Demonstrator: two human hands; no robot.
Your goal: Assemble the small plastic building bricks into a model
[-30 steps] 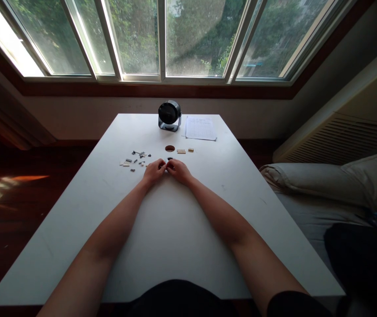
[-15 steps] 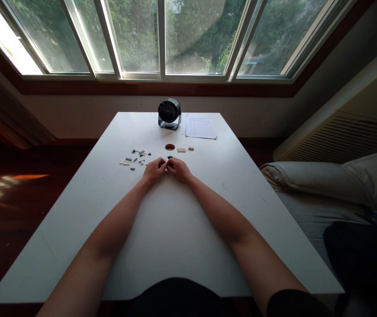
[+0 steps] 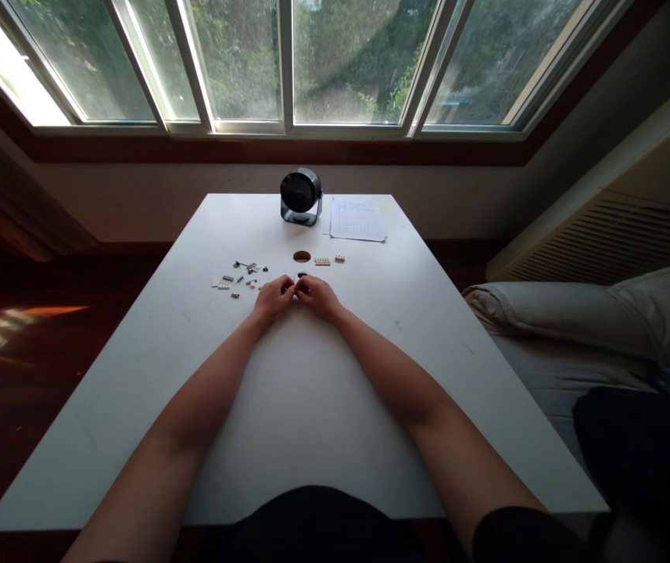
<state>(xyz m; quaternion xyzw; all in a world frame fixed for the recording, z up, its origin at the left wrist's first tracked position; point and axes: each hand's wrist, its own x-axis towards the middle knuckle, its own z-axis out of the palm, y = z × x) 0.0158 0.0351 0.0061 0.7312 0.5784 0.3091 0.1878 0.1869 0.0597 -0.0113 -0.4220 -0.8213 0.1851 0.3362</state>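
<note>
My left hand [image 3: 274,299] and my right hand [image 3: 317,297] meet fingertip to fingertip on the white table [image 3: 311,391], pinching a small dark piece [image 3: 295,287] between them; most of it is hidden by the fingers. Just past the fingers lies a small dark round part [image 3: 302,275]. To the left of my left hand several tiny grey, black and pale building pieces [image 3: 239,277] are scattered. Beyond my hands lie a brown disc [image 3: 302,256] and two tan studded plates [image 3: 322,261].
A black round device on a stand [image 3: 300,196] sits at the table's far edge with a printed sheet of paper [image 3: 357,219] to its right. Windows fill the wall behind. A bed with pillows [image 3: 604,320] runs along the table's right side.
My hands stay together on the small piece, the fingers shifting only slightly. The view has tipped a little, so everything sits slightly higher in the picture.
</note>
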